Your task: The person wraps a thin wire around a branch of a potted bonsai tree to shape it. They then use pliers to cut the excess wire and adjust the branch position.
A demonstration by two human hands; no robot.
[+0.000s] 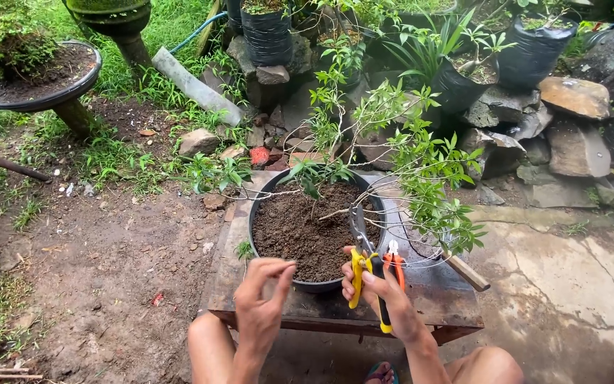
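Note:
A round black pot (261, 206) full of dark soil stands on a low rusty metal table (435, 302). A small wired tree (385, 142) with thin green leaves grows from it, leaning right. My right hand (385, 291) grips yellow-handled pruning shears (362, 245), blades pointing up over the soil near the trunk base, together with orange-handled pliers (394, 259). My left hand (264, 299) hovers at the pot's near rim, fingers pinched together; whether it holds anything I cannot tell. My knees show at the bottom.
A wooden tool handle (467, 272) lies on the table's right side. Stacked rocks (573, 96) and black grow bags (268, 32) with plants stand behind. A shallow dish planter on a pedestal (37, 82) sits far left. Bare dirt left, cracked concrete right.

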